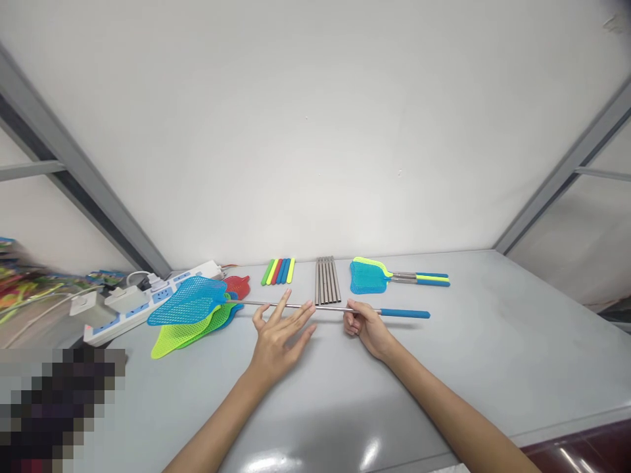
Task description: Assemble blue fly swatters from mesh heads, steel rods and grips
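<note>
Both hands meet along one long blue fly swatter (329, 308), which lies crosswise in front of the person, its head to the left and its grip to the right. The right hand (369, 328) pinches the metal rod between thumb and forefinger just left of the blue grip (405, 313), the other fingers curled in. The left hand (276, 338) is spread wide over the rod, palm down; whether its fingertips touch the metal cannot be told.

At the left end, the swatter's blue head (190, 302) overlaps a pile of loose heads (180, 336), yellow-green, green and blue, with a red head (238, 287) just beyond. Left of these runs a power strip (160, 297).

On the far side of the tabletop (473, 341), a row of six coloured grips (279, 271) lies left of a bundle of bare metal rods (328, 281). Farther right rests a stack of swatters (377, 281) with short rods.

Head, rod and grip look joined, so the step in hand seems to be shortening or checking the rod. The next move probably calls for a firm right-hand hold while the left fingers close and slide it inward.
</note>
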The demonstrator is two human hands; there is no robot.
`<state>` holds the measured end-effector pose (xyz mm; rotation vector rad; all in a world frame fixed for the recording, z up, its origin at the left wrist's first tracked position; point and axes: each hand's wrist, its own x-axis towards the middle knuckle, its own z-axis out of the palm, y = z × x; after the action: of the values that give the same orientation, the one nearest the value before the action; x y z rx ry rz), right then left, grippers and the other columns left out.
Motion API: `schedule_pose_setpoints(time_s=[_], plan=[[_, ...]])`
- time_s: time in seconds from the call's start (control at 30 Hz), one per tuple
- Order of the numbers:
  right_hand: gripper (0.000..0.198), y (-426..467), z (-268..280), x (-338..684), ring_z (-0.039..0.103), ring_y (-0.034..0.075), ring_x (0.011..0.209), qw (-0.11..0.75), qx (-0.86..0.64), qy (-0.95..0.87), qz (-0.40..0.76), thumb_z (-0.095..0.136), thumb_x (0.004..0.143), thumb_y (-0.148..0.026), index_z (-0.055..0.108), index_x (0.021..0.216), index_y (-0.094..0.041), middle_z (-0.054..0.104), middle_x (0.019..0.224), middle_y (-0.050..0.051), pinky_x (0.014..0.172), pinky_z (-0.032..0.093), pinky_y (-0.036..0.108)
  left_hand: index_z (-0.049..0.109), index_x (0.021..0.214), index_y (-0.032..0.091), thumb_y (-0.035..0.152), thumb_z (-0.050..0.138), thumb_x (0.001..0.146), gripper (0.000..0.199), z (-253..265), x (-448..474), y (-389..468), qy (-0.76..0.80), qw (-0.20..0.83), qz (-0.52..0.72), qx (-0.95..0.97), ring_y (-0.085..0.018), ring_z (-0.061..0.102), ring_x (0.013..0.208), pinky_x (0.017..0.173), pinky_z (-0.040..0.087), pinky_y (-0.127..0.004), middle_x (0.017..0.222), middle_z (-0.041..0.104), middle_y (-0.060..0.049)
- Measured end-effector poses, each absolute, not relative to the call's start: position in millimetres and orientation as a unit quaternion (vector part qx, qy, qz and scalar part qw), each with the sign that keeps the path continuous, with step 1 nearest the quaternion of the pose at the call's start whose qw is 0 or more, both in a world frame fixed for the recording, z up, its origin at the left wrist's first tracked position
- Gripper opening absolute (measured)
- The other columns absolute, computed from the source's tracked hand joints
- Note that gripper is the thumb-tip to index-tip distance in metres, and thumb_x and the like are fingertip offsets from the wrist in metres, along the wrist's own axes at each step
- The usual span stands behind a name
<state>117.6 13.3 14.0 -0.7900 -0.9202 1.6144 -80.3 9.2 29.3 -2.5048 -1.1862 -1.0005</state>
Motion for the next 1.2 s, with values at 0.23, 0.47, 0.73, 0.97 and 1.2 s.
schedule_pose_setpoints(time_s=[0.23, 0.47, 0.73, 0.97, 1.2], plan=[[0.038, 15, 15, 120, 0.029, 0.007, 0.039, 0.541, -0.317, -0.388, 0.675, 0.044, 0.075, -0.036, 0.044, 0.043, -0.015, 0.027, 0.040, -0.004, 0.046, 0.021, 0.025, 0.047, 0.113, 0.030, 0.025, 0.050, 0.074, 0.039, 32, -84, 8, -0.372, 0.064, -0.326, -0.867, -0.027, 0.035, 0.115, 0.090, 0.012, -0.048, 0.107, 0.057, -0.002], [0.039, 15, 15, 120, 0.029, 0.007, 0.039, 0.546, -0.320, -0.389, 0.670, 0.044, 0.075, -0.034, 0.043, 0.042, -0.015, 0.027, 0.039, -0.004, 0.045, 0.020, 0.025, 0.059, 0.097, 0.031, 0.027, 0.049, 0.075, 0.025, 40, -79, 3, -0.352, 0.034, -0.280, -0.892, -0.028, 0.039, 0.112, 0.089, 0.009, -0.050, 0.096, 0.063, 0.000], [0.038, 10, 18, 116, 0.030, 0.007, 0.039, 0.514, -0.315, -0.415, 0.682, 0.044, 0.075, -0.033, 0.043, 0.042, -0.014, 0.028, 0.039, -0.004, 0.045, 0.020, 0.024, 0.062, 0.087, 0.030, 0.024, 0.050, 0.075, 0.018, 41, -70, -3, -0.329, 0.035, -0.315, -0.889, -0.023, 0.048, 0.102, 0.088, 0.013, -0.046, 0.087, 0.066, 0.003], [0.037, 1, 18, 102, 0.031, 0.007, 0.040, 0.461, -0.291, -0.444, 0.711, 0.042, 0.077, -0.035, 0.047, 0.047, -0.013, 0.031, 0.041, -0.003, 0.045, 0.020, 0.024, 0.059, 0.087, 0.025, 0.018, 0.053, 0.072, 0.018, 28, -61, -9, -0.293, 0.012, -0.351, -0.890, -0.019, 0.050, 0.087, 0.077, 0.027, -0.038, 0.084, 0.064, 0.001], [0.038, -3, 17, 98, 0.031, 0.007, 0.041, 0.447, -0.277, -0.435, 0.731, 0.038, 0.079, -0.035, 0.048, 0.050, -0.013, 0.030, 0.041, -0.004, 0.046, 0.021, 0.023, 0.051, 0.076, 0.017, 0.012, 0.054, 0.069, 0.010, 23, -65, -7, -0.262, 0.064, -0.413, -0.870, -0.015, 0.050, 0.075, 0.072, 0.033, -0.034, 0.076, 0.056, -0.004]])
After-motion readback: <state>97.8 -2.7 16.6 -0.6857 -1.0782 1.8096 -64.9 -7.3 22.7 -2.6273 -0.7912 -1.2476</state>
